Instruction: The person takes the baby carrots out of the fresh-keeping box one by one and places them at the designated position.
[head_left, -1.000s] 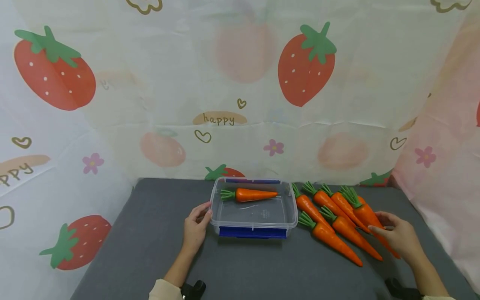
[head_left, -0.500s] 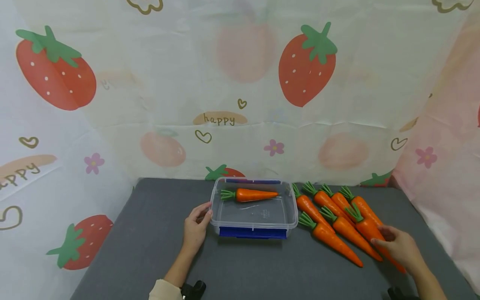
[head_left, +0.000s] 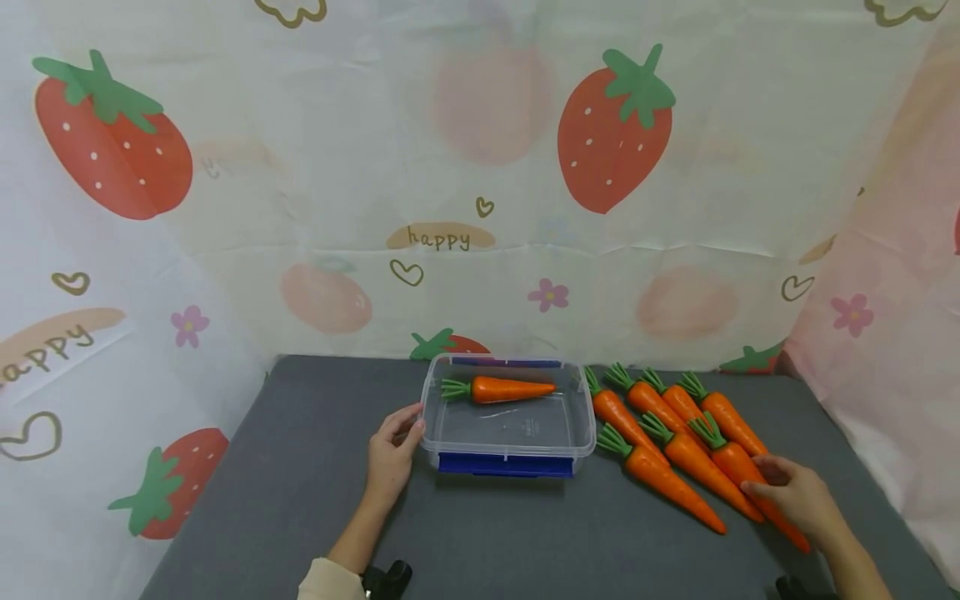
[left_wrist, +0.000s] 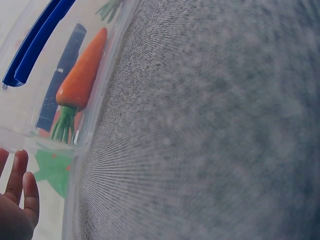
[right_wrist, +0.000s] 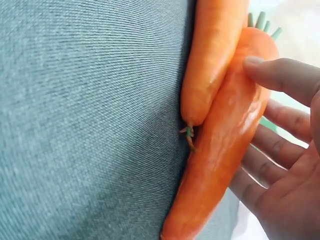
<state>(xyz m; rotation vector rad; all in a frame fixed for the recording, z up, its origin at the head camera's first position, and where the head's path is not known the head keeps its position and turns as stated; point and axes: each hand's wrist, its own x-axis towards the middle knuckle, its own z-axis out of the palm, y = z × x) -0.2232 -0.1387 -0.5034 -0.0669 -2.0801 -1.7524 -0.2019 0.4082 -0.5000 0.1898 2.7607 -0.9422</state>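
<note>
A clear plastic box [head_left: 506, 451] with blue latches stands lidless on the grey table, holding one carrot [head_left: 513, 390] along its back side. My left hand [head_left: 392, 450] rests on the box's left wall; in the left wrist view its fingers [left_wrist: 31, 200] look straight. To the right of the box lies a group of orange carrots with green tops. The nearest to my right hand [head_left: 798, 496] is a carrot [head_left: 735, 462] on the group's right side. My thumb lies on this carrot [right_wrist: 220, 145] and the fingers are along its other side, pinching it.
Several other carrots [head_left: 670, 492] lie slanting side by side, the closest right by the box's right wall. A cloth printed with strawberries [head_left: 615, 133] hangs behind and beside the grey tabletop [head_left: 570, 542].
My right hand has shifted the carrot toward the front, off a neighbouring carrot behind it, and down beside the front ones. My left hand and the box have stayed put.
</note>
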